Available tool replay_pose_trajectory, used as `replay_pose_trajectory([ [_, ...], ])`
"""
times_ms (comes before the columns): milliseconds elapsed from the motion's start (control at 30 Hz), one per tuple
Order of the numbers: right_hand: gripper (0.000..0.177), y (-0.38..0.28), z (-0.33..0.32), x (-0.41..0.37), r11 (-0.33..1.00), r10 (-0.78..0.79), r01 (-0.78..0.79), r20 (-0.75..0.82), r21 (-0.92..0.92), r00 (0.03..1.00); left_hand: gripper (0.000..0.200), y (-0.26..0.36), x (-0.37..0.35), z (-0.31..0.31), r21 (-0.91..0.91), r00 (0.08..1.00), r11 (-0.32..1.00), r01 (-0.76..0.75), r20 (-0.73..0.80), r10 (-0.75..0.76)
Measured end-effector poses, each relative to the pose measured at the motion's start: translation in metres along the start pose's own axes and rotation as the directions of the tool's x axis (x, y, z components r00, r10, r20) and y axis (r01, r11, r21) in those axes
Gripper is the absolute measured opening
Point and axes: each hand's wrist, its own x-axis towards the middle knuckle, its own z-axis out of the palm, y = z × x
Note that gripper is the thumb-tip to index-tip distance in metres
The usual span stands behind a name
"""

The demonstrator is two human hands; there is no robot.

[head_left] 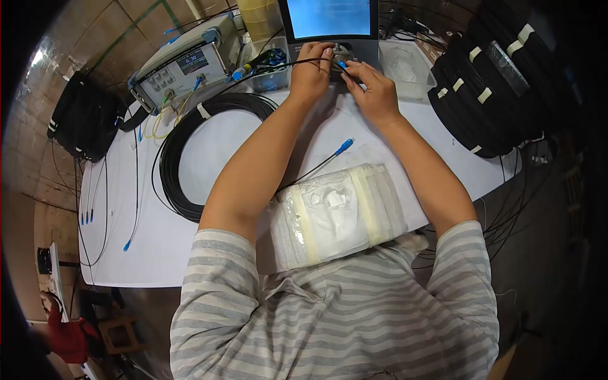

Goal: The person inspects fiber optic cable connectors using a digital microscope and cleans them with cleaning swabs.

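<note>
A blue-tipped fiber optic connector (342,64) is pinched between the thumb and fingers of my right hand (375,92), right at a round metal fixture (341,52) below a lit screen (329,18). My left hand (310,75) is closed against the left side of that fixture; what its fingertips grip is hidden. A black cable (272,66) runs from the left past my left hand toward the connector. Between my forearms lies another black cable with a blue connector (344,147). A plastic-wrapped, taped white pad (335,212) lies at the table's front edge.
A coil of black cable (170,158) lies left of my arm. Behind it stands a bench instrument (180,66) with cables plugged in. Clear plastic bins (408,73) flank the screen. Thick black cable coils (475,95) stand at right. A person in red (66,335) is at lower left.
</note>
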Motion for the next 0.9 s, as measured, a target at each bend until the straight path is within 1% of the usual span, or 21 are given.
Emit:
replay_pose_trajectory([
  [133, 0.018, -0.003, 0.000, 0.001, 0.999, 0.038, -0.038, 0.010, 0.012, 0.999, 0.025, -0.002, 0.001, 0.001, 0.011, 1.000, 1.000, -0.014, -0.001, 0.014],
  [233, 0.018, -0.005, -0.001, 0.003, 1.000, 0.011, -0.011, 0.012, -0.014, 1.000, 0.025, 0.000, 0.000, 0.000, 0.014, 1.000, 1.000, 0.005, 0.008, -0.006],
  [333, 0.013, -0.008, 0.000, 0.007, 0.999, 0.017, -0.017, 0.003, -0.046, 1.000, 0.025, 0.001, 0.001, 0.001, 0.020, 1.000, 1.000, 0.024, 0.011, -0.024],
  [433, 0.014, -0.017, -0.003, 0.022, 0.992, 0.078, -0.071, 0.065, -0.103, 0.995, 0.025, 0.008, 0.001, 0.000, 0.111, 0.999, 0.993, 0.049, 0.005, -0.050],
  [533, 0.014, -0.021, 0.000, 0.023, 0.994, 0.093, -0.090, 0.029, -0.068, 0.995, 0.025, 0.010, 0.003, 0.003, 0.135, 0.997, 0.988, 0.081, -0.019, -0.080],
  [633, 0.020, -0.014, -0.002, 0.022, 0.996, 0.052, -0.047, 0.065, -0.071, 0.996, 0.024, 0.012, 0.007, 0.005, 0.013, 0.985, 0.985, 0.172, -0.019, -0.171],
  [733, 0.032, -0.013, -0.007, 0.019, 0.999, 0.001, -0.001, 0.009, -0.035, 1.000, 0.026, 0.016, 0.011, 0.007, -0.023, 0.980, 0.980, 0.197, 0.000, -0.197],
  [767, 0.042, -0.010, -0.006, 0.016, 0.999, 0.038, -0.038, -0.009, -0.010, 0.999, 0.025, 0.014, 0.014, 0.009, -0.061, 0.976, 0.975, 0.215, -0.022, -0.217],
  [867, 0.042, 0.000, 0.000, 0.010, 0.951, 0.299, -0.293, -0.057, 0.097, 0.953, 0.023, 0.013, 0.016, 0.014, -0.191, 0.959, 0.942, 0.275, -0.016, -0.283],
  [900, 0.037, 0.008, 0.005, 0.008, 0.942, 0.325, -0.314, -0.080, 0.120, 0.942, 0.022, 0.016, 0.015, 0.013, -0.190, 0.960, 0.946, 0.264, -0.039, -0.276],
])
